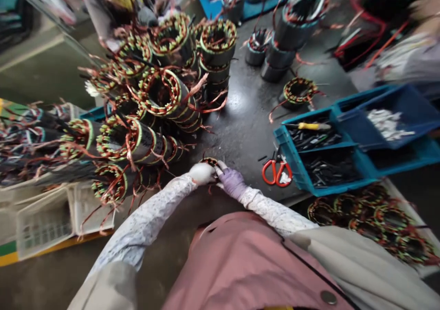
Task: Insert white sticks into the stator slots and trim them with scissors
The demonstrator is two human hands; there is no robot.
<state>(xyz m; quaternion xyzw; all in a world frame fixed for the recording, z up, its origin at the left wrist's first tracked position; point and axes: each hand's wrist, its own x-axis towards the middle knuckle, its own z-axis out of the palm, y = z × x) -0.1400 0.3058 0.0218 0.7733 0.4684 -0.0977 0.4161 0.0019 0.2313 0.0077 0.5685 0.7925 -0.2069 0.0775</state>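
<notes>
At the near edge of the dark table, a wire-wound motor stator shows only partly between my hands. My left hand, in a white glove, is curled against its near left side. From the right, my right hand, in a purple glove with bare or pale fingertips, closes on the same stator's near rim, where thin wires stick out. Both sets of fingers come together there, and their exact grip is partly hidden. Red-handled scissors lie on the table to the right of my right hand.
Stacks of copper-wound stators crowd the left, wires sticking out. One stator lies farther back right. Blue divided bins hold black sleeves, a yellow-handled tool and white pieces. More stators sit lower right. A co-worker's sleeve shows at right.
</notes>
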